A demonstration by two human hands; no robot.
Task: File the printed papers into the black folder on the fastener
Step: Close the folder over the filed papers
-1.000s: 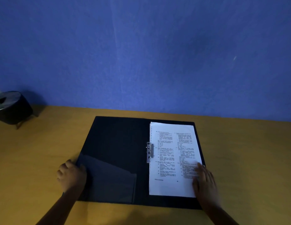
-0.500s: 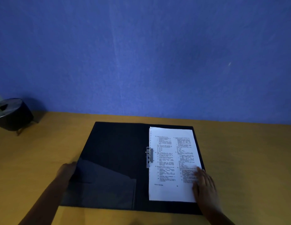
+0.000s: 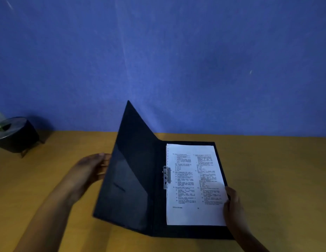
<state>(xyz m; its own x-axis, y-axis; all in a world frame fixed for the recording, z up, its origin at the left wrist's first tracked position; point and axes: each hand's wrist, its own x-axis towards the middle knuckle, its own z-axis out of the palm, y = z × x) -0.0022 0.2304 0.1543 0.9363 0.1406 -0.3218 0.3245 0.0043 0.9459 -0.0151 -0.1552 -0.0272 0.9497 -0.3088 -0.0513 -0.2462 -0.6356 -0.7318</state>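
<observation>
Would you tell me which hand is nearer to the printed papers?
Right. The right hand touches the printed papers' right edge; the left hand is behind the raised cover.

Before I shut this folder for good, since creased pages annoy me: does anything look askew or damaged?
Nothing stands out. The printed papers lie flat and square in the black folder, left edge at the metal fastener.

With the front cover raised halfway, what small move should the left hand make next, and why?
Probably swing the cover on over the papers. The left hand props it up from behind, the sheets sit on the fastener, and the right hand steadies their edge.
</observation>
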